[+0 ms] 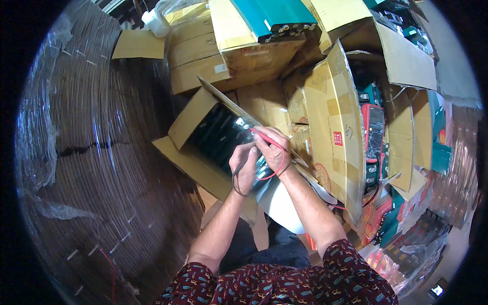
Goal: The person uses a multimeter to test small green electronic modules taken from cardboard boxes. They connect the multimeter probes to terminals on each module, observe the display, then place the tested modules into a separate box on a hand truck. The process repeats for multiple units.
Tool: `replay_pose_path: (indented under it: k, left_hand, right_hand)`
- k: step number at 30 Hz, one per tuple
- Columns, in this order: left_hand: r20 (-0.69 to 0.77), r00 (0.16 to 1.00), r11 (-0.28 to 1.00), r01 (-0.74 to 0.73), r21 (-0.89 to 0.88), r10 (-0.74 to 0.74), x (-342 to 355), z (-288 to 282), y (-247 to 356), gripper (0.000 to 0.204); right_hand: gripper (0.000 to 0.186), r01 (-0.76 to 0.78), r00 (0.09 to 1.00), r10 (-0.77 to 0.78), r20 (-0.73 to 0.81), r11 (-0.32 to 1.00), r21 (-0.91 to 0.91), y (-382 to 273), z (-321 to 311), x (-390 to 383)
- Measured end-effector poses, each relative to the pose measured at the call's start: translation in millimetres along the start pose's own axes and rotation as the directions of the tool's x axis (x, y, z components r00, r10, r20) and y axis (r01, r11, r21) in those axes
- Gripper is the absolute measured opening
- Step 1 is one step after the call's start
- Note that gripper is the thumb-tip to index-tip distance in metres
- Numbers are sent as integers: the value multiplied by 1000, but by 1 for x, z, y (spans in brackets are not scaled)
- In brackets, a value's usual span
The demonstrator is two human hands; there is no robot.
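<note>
The red probe (258, 133) slants over the mouth of an open carton (193, 114), its tip near the dark, glossy blocks (216, 134) packed inside; whether the tip touches one is too small to tell. The right hand (275, 147) has its fingers closed in a pinch around the probe, and the red lead (281, 161) loops down beside that hand. Just beside it, the left hand (245, 163) curls its fingers closed on the black lead (234, 178), which hangs in a loop by the wrist; the far end of this lead is hidden by the hands. Below the hands, a white sheet-like thing (282, 208) lies between the forearms, above dark trousers. To the right stands a larger open carton (325, 132), and past its upright flap a red-cased multimeter (374, 131) rests on teal and black blocks (373, 175). Beyond the smaller carton, a teal block (274, 14) sits on closed cartons (195, 56), with a white plastic container (155, 24) farther left. Along the left side rises a tall stack of brown sheets (112, 132) in clear wrap.
</note>
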State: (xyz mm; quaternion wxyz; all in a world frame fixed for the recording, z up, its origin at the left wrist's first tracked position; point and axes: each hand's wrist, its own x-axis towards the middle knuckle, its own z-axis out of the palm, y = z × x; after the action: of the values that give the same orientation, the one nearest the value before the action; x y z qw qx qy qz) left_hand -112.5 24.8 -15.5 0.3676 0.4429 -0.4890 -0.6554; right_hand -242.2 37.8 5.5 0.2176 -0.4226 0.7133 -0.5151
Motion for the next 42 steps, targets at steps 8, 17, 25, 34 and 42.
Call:
replay_pose_path:
  k: [8,17,25,34,42]
  left_hand:
    - [-6,1000,1000,-1,10,1,1,-2,4,16]
    - [12,1000,999,1,34,-2,-1,0,8,14]
    - [0,1000,996,-26,84,26,2,-1,-9,17]
    - [23,997,991,-77,107,75,4,-8,-10,18]
    - [23,998,993,-62,100,60,1,-4,-12,19]
  right_hand:
    - [19,90,996,-90,4,994,-61,2,7,2]
    - [17,121,993,-121,0,990,-71,15,8,-3]
    - [22,88,996,-89,-5,992,-89,15,6,-6]
    - [24,97,995,-99,-28,992,-76,9,11,-5]
    - [24,107,994,-110,-28,991,-74,16,9,-8]
